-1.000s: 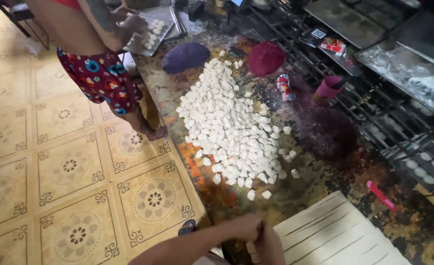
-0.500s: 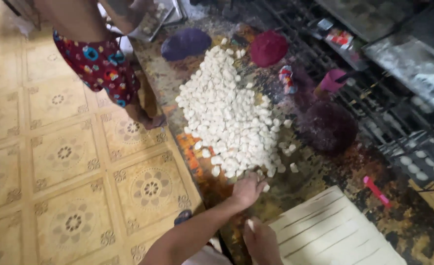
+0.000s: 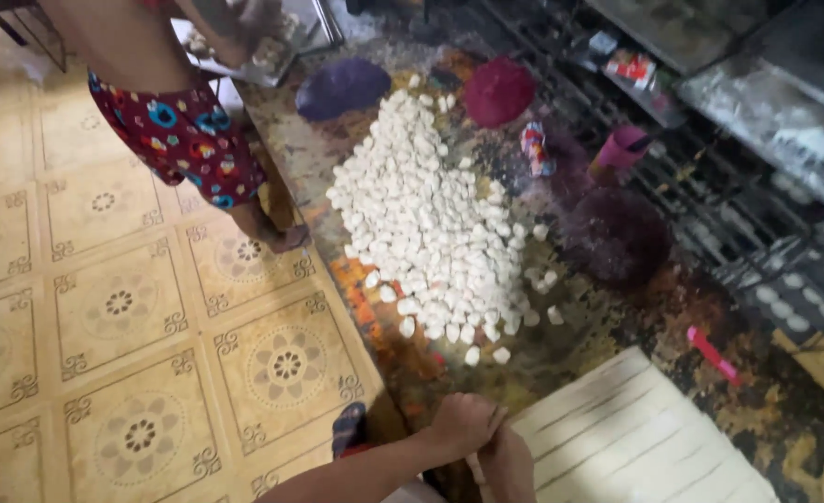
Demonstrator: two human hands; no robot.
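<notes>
A big heap of small white dough pieces (image 3: pixel 431 214) lies on the dark, stained table (image 3: pixel 617 326). At the bottom edge my left hand (image 3: pixel 463 424) is curled into a fist just short of the heap's loose near pieces. My right hand (image 3: pixel 510 466) presses against it from below, mostly cut off by the frame. A thin pale thing (image 3: pixel 474 466) shows between the two hands; what it is stays unclear. To their right lies a flat white dough slab (image 3: pixel 635 438) scored with parallel lines.
Another person in red patterned shorts (image 3: pixel 184 140) stands at the table's far left end by a metal tray (image 3: pixel 272 42). A purple disc (image 3: pixel 342 88), red disc (image 3: pixel 499 90), pink cup (image 3: pixel 621 149), dark bowl (image 3: pixel 617 233) and pink tool (image 3: pixel 713 354) ring the heap. Wire racks (image 3: pixel 766 140) stand on the right, patterned floor tiles (image 3: pixel 123 326) on the left.
Half a second ago my left hand stretched out to the near edge of the heap; it has pulled back and closed next to my right hand. The view has shifted slightly.
</notes>
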